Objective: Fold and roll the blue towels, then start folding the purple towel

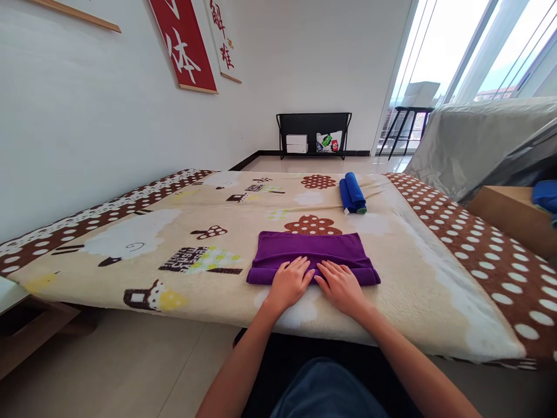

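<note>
A purple towel (311, 244) lies on the bed in front of me, its near edge rolled into a thick tube and its far part flat. My left hand (290, 280) rests palm down on the left-middle of the roll, fingers stretched forward. Close beside it, my right hand (340, 283) lies flat on the roll too, with its fingers extended. The two thumbs are near each other. Farther off to the right, two blue rolled towels (353, 193) sit side by side, a white tag showing at one end.
The bed's patterned blanket (143, 273) has a brown polka-dot border. A black rack (313, 125) with a white box stands by the far wall. At right are a cardboard box (511, 215) with blue cloth, a grey-covered object (483, 136) and a black stool (407, 125).
</note>
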Demonstrator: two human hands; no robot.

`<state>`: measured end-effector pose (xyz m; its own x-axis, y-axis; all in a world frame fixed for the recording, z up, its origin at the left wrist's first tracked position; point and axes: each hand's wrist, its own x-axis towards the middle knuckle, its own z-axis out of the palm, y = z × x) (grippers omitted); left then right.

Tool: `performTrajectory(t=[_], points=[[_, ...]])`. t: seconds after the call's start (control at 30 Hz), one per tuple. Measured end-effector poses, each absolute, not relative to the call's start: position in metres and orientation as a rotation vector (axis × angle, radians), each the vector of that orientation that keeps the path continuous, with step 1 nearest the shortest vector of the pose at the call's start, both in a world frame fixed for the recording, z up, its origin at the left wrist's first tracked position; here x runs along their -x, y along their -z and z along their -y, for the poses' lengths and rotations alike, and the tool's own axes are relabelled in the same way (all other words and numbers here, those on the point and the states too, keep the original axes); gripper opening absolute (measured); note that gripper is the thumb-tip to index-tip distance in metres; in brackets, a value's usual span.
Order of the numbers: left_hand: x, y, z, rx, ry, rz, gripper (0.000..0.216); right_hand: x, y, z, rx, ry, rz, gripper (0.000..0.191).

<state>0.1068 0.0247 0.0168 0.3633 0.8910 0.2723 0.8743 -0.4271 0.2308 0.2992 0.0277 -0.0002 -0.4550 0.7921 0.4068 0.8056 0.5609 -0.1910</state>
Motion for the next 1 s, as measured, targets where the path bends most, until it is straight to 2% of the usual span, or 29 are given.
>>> performTrajectory(t=[0.2,0.43,0.57,0.77,0.9,1.0], points=[[-0.023,-0.010,-0.018,-2.387,-0.616,-1.882,0.044,-0.375,0.011,-0.039,1.439,-0.070,2.250,0.044],[0.072,-0.006,-0.011,-2.124,-0.819,-2.071,0.046,-0.454,0.009,-0.066,1.569,-0.380,2.113,0.046],[0.064,-0.017,-0.063,-2.022,-0.873,-2.051,0.042,-0.443,0.002,-0.113,1.710,-0.318,2.031,0.037],[0.033,-0.017,-0.154,-2.047,-0.763,-2.014,0.033,-0.415,0.005,-0.184,1.777,-0.229,2.023,0.035],[0.032,-0.013,-0.174,-2.021,-0.758,-2.040,0.014,-0.413,0.009,-0.202,1.802,-0.226,2.024,0.023],[0.037,-0.013,-0.181,-1.979,-0.780,-2.034,0.011,-0.416,0.009,-0.209,1.771,-0.247,2.046,0.018]])
